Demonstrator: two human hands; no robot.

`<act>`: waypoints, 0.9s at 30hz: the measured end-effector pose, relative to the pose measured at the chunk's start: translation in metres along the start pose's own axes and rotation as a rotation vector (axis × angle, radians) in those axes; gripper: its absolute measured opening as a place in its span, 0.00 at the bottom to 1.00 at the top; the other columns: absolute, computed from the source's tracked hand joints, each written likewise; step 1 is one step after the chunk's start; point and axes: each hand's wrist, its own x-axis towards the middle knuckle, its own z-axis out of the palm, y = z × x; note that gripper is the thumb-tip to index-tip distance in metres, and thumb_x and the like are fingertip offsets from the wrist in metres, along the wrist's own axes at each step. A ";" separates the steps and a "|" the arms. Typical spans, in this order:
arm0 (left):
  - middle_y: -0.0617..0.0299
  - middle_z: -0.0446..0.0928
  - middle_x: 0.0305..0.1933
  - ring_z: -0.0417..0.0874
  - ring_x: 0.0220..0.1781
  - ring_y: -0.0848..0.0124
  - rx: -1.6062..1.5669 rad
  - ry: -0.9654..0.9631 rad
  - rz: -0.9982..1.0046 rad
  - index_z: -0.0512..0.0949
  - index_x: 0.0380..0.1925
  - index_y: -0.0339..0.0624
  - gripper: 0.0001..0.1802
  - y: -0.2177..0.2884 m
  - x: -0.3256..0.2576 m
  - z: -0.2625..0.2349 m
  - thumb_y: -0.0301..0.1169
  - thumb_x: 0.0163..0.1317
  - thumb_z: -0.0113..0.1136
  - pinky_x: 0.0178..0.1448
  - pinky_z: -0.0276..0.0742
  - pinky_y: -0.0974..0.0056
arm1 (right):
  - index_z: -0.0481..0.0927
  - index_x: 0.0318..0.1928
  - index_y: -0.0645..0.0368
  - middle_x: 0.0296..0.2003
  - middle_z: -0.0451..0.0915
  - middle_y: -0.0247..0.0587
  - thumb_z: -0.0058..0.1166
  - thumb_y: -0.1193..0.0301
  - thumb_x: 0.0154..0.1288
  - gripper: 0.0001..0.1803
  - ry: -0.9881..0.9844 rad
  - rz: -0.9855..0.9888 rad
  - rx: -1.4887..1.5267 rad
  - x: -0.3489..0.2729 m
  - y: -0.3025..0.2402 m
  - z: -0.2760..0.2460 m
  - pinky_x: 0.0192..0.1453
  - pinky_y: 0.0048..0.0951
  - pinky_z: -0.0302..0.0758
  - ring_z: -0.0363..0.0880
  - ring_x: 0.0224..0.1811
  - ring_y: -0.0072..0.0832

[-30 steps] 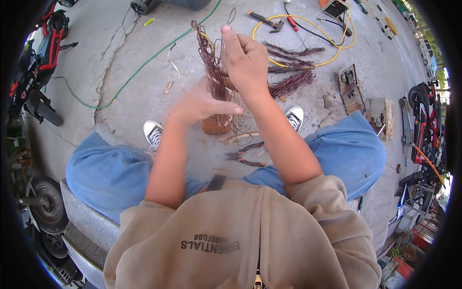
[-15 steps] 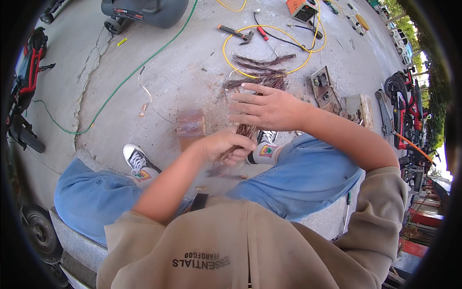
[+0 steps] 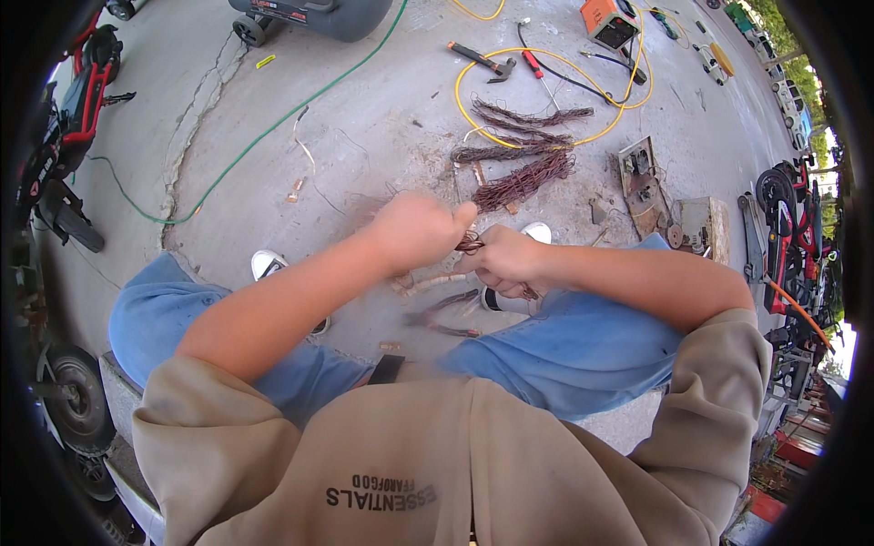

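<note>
Looking down at my 2 hands meeting over my knees: left hand [image 3: 414, 232] and right hand [image 3: 503, 261] both closed tight on a small twist of copper wire [image 3: 470, 243] between them, with 3 more copper wire bundles [image 3: 523, 150] lying on the concrete beyond, inside the yellow cable loop [image 3: 555, 64]

Both hands, left [image 3: 414, 229] and right [image 3: 503, 259], meet, fists closed.

I have one view only, from the camera worn on the head, looking steeply down over the chest and knees at the concrete floor [image 3: 364, 155]. It sits close above both forearms; the fisheye bends the yard's far edges toward a dark rim.
</note>
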 end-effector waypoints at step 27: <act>0.53 0.74 0.46 0.76 0.51 0.63 -1.645 0.098 0.032 0.81 0.34 0.52 0.31 0.031 -0.089 -0.200 0.55 0.33 0.81 0.70 0.65 0.55 | 0.78 0.25 0.70 0.15 0.70 0.38 0.62 0.55 0.59 0.25 0.319 -0.163 -0.751 0.020 -0.037 -0.070 0.17 0.32 0.68 0.71 0.12 0.27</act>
